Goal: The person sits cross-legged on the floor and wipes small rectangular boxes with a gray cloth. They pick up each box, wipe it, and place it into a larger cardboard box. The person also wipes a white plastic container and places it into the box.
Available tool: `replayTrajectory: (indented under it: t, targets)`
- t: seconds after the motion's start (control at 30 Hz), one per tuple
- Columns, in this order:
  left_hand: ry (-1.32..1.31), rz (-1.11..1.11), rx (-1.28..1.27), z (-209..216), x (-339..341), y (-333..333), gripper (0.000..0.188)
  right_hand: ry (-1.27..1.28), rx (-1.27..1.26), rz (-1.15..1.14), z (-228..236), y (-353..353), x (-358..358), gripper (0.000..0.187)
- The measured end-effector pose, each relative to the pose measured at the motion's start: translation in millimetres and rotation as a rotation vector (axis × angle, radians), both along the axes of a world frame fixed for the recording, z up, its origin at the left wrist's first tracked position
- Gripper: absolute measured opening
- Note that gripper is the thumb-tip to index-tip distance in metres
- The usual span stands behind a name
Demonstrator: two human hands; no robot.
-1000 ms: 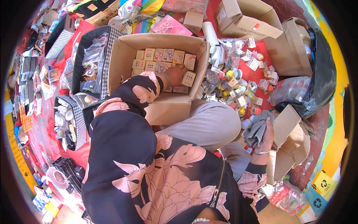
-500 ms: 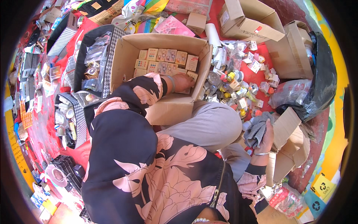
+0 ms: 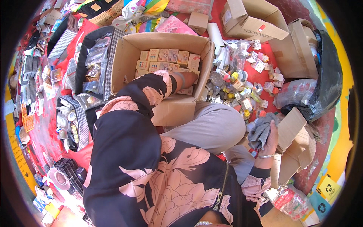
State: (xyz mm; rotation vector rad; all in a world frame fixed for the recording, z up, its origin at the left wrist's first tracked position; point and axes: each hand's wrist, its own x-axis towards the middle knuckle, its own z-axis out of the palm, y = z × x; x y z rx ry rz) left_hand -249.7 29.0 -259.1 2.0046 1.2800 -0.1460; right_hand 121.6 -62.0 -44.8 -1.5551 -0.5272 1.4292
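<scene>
Inside a large open cardboard box [image 3: 124, 62], my left hand [image 3: 186, 80] reaches down at the right side. It rests against the small printed boxes [image 3: 172, 56], which stand there in neat rows. Its fingertips are tucked down among them, so whether they grip one is hidden. Off to the right, my right hand [image 3: 272, 142] is closed around a crumpled grey cloth [image 3: 259, 133]. That cloth hangs between my knee and a smaller open carton [image 3: 290, 160].
Loose little bottles and small boxes [image 3: 242, 89] lie heaped right of the large box. Beyond stand an open carton [image 3: 257, 24] and a black plastic bag [image 3: 328, 73]. On the left are a checked bin of wrapped items [image 3: 96, 62] and a smaller checked bin [image 3: 72, 121].
My left hand has shifted slightly away from me and to the right among the small boxes. The right hand keeps the grey cloth in nearly the same place.
</scene>
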Motion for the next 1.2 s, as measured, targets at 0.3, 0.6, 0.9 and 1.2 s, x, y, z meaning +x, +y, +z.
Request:
replayTrajectory:
  t: [0.3,0.6,0.9,1.2]
  targets:
    - [0.074,-0.095,0.005,8.1,-2.2,5.7,0.032,0.006,0.066,0.044,-8.9,2.7,11.3,0.028]
    - [0.087,0.482,0.37,150.8,-145.3,-17.8,0.03,-0.339,0.248,0.152,-1.2,10.7,8.6,0.034]
    - [0.329,0.924,0.084,150.0,-252.6,-101.0,0.057,-1.25,0.188,1.381,10.3,126.0,-185.1,0.071]
    - [0.16,0.968,0.218,109.8,-257.8,-117.4,0.034,-1.33,0.051,1.272,-89.9,133.0,-227.3,0.054]
